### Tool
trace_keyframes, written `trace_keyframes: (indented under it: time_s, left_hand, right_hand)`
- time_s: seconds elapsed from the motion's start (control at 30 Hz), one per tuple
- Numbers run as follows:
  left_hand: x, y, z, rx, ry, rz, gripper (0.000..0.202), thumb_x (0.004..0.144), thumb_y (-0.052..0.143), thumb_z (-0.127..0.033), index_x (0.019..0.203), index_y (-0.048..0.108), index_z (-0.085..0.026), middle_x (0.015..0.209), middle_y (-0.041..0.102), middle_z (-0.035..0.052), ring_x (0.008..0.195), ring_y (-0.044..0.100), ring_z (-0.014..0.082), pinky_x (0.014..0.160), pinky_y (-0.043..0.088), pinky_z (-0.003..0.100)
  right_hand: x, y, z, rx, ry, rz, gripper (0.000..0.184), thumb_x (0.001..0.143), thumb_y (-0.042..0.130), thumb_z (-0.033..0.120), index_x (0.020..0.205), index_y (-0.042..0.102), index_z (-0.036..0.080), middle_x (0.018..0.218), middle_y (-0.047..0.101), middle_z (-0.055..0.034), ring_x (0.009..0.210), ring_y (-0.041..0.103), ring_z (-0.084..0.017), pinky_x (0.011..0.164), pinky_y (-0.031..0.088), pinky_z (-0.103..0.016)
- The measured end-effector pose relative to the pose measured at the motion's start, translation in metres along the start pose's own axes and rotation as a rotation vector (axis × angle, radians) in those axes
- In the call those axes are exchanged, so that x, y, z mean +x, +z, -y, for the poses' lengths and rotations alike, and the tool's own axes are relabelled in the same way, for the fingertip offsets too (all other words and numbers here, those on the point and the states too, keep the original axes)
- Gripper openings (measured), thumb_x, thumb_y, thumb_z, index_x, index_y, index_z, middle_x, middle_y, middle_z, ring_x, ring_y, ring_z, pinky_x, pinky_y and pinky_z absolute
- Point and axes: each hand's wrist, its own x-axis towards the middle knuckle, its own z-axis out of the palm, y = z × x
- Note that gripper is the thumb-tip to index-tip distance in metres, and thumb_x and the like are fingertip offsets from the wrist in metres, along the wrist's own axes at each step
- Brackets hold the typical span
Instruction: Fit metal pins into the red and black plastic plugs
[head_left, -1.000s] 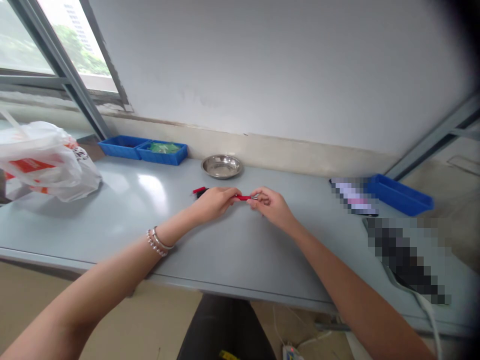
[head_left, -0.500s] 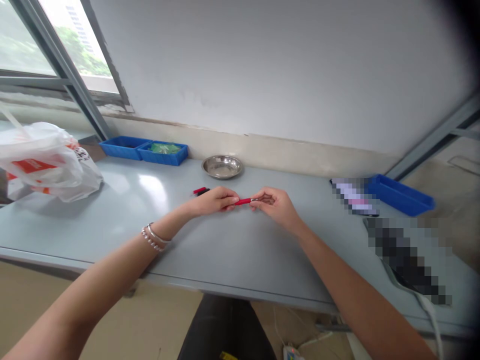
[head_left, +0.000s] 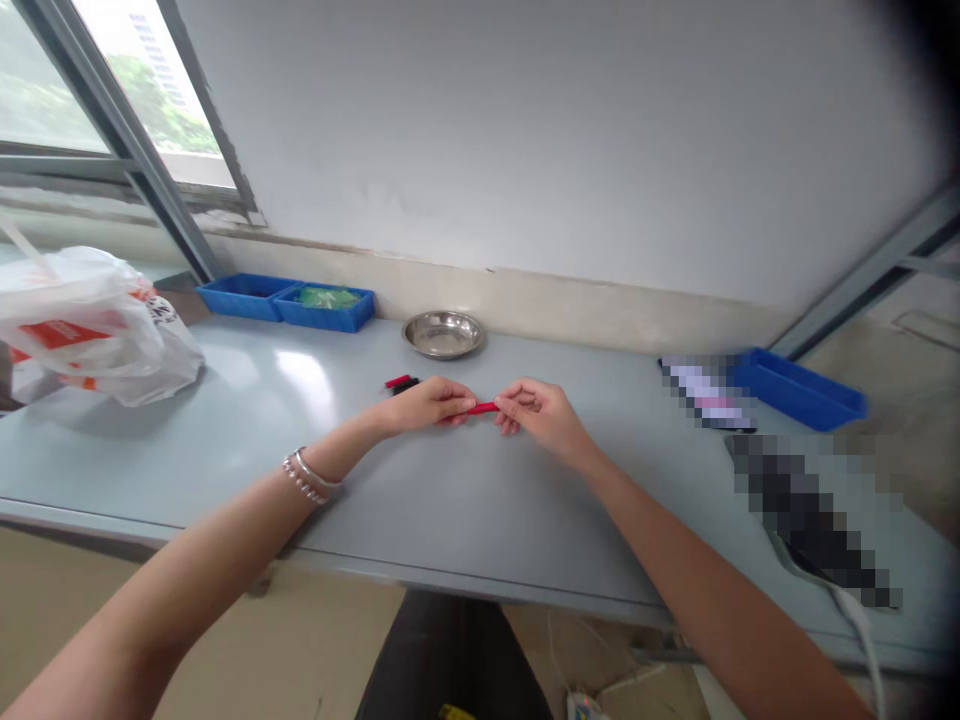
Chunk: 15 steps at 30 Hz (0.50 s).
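Note:
Above the table's middle, my left hand [head_left: 441, 402] pinches one end of a slim red pen [head_left: 482, 408]. My right hand [head_left: 536, 410] has its thumb and forefinger closed on the other end. The pen lies almost level between the two hands, and only its middle part shows. Just behind my left hand, a red piece [head_left: 397, 382] and a black piece [head_left: 406, 386], both pen-like, rest on the table; my hand partly covers the black one.
A round steel dish [head_left: 443, 335] stands behind my hands. Two blue trays [head_left: 322, 313] and a white plastic bag [head_left: 112, 340] are at left. On the right are a blurred phone [head_left: 709, 397], another blue tray [head_left: 802, 390] and a blurred dark object [head_left: 814, 520].
My right hand has shifted its grip at the pen's right end, its other fingers now lower. The silvery bit seen there before no longer shows. My left hand has hardly moved.

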Motion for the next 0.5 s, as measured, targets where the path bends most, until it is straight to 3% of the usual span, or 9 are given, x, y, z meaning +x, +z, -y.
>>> trace_keyframes:
  time_s: [0.1,0.23,0.3,0.37,0.43,0.5]
  left_hand:
    - [-0.001,0.000,-0.001,-0.043,-0.008,0.021,0.029,0.082,0.042,-0.038,0.070,0.049,-0.013,0.056,0.036,-0.0036,0.049,0.032,0.0062,0.046,0.026,0.019]
    - [-0.003,-0.008,0.001,-0.061,-0.008,-0.033,0.030,0.084,0.038,-0.037,0.093,0.054,-0.013,0.056,0.041,-0.0028,0.049,0.036,0.0074,0.047,0.030,0.020]
    - [-0.004,-0.017,0.005,0.067,-0.016,-0.164,0.031,0.084,0.038,-0.036,0.099,0.054,-0.014,0.059,0.048,-0.0005,0.049,0.040,0.0084,0.048,0.033,0.021]
    - [-0.006,-0.030,0.010,0.323,-0.070,-0.383,0.029,0.082,0.040,-0.033,0.098,0.056,-0.015,0.065,0.056,0.0024,0.053,0.046,0.0106,0.051,0.036,0.023]
    - [-0.008,-0.044,0.017,0.597,-0.182,-0.597,0.025,0.081,0.041,-0.026,0.094,0.060,-0.016,0.069,0.061,0.0043,0.063,0.051,0.0147,0.059,0.039,0.025]
    - [-0.011,-0.057,0.024,0.746,-0.329,-0.684,0.025,0.081,0.040,-0.023,0.091,0.062,-0.017,0.072,0.064,0.0060,0.075,0.054,0.0197,0.064,0.041,0.028]
  right_hand:
    - [-0.001,0.000,0.000,-0.032,-0.030,-0.012,0.020,0.071,0.058,0.036,0.069,0.052,0.017,0.058,0.060,-0.0003,0.049,0.055,-0.010,0.052,0.045,-0.026]
    - [0.001,-0.006,0.001,-0.063,-0.109,-0.088,0.016,0.070,0.059,0.032,0.070,0.052,0.017,0.064,0.060,-0.0010,0.056,0.056,-0.010,0.058,0.047,-0.026]
    - [0.004,-0.012,0.001,-0.065,-0.128,-0.174,0.015,0.069,0.060,0.031,0.072,0.052,0.017,0.065,0.059,-0.0009,0.059,0.056,-0.011,0.057,0.047,-0.026]
    - [0.007,-0.022,0.000,-0.091,-0.131,-0.277,0.015,0.069,0.059,0.031,0.073,0.053,0.017,0.063,0.057,-0.0002,0.058,0.055,-0.010,0.054,0.046,-0.025]
    - [0.010,-0.033,-0.004,-0.158,-0.125,-0.354,0.015,0.069,0.058,0.030,0.073,0.054,0.016,0.060,0.055,0.0000,0.056,0.054,-0.011,0.052,0.045,-0.024]
    - [0.012,-0.043,-0.008,-0.230,-0.087,-0.394,0.014,0.068,0.059,0.028,0.073,0.056,0.015,0.058,0.054,-0.0003,0.054,0.053,-0.011,0.051,0.044,-0.024]
